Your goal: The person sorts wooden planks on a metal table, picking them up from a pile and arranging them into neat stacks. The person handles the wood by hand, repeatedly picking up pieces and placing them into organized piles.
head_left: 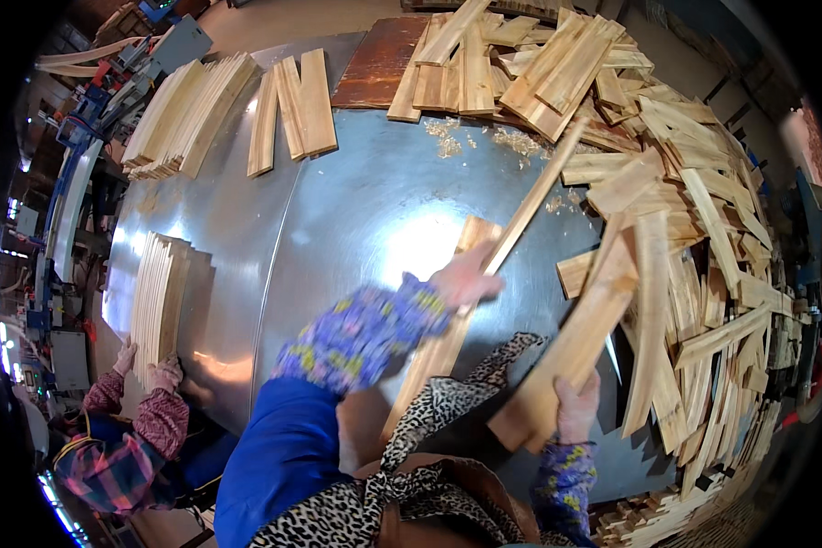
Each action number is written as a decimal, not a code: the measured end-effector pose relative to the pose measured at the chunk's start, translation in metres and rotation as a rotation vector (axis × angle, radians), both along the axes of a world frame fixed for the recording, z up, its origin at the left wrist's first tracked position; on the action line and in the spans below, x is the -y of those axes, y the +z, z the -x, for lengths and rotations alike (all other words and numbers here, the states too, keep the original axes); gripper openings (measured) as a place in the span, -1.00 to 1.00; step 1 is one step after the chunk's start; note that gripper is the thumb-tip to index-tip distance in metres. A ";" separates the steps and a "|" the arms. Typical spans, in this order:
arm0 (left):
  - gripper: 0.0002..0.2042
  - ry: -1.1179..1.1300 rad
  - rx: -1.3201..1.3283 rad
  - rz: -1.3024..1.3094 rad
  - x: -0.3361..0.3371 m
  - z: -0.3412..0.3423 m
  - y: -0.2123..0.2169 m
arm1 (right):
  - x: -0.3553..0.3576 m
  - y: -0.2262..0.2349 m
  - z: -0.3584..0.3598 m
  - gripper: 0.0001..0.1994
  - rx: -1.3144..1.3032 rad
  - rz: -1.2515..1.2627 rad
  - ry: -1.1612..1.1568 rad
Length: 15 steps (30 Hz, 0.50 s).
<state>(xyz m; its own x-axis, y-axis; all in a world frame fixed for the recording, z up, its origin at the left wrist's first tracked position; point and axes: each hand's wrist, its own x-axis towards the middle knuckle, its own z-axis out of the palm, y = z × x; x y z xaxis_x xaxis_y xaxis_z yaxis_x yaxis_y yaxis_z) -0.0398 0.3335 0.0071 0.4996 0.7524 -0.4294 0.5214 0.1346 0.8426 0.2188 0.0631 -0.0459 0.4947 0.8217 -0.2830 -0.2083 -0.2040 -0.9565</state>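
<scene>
Your right hand (577,411), right of centre in the lower frame, had its grip closed on the right-hand edge of one wide board (566,356), near its lower end; the board slanted up toward the right. Your left hand (468,277), at centre and blurred, lay where one narrow strip (543,187) met one lower plank (429,365); whether its grip was closed on either could not be told. The wide board was probably light, stiff and smooth enough to slide on the metal surface (356,183), best taken by both long edges near mid-length; the narrow strip would likely flex more and could split, so a hold near its middle suited it. Three loose boards (318,102) lay at upper left, beside the first of two stacks (192,110); a co-worker (110,466) at lower left handled the second. Boards within both stacks, and in the one tangled heap (708,274) filling the right of the frame, overlapped too closely for counting. Wood shavings (516,142) lay at upper centre.
</scene>
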 end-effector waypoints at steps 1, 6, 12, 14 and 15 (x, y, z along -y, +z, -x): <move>0.02 -0.002 0.116 -0.049 0.039 0.020 -0.020 | -0.012 0.017 0.026 -0.38 0.018 0.098 -0.024; 0.13 0.104 0.328 0.282 0.190 0.044 0.006 | -0.049 0.018 0.121 -0.52 0.262 0.167 0.272; -0.16 0.589 1.140 0.949 0.220 0.120 0.031 | -0.035 0.056 0.152 -0.41 -0.951 0.013 0.426; -0.11 0.497 1.391 1.041 0.234 0.152 0.025 | -0.016 0.063 0.161 -0.39 -0.965 0.035 0.447; -0.10 0.511 1.407 1.008 0.235 0.157 0.022 | -0.022 0.046 0.156 -0.40 -0.812 0.002 0.412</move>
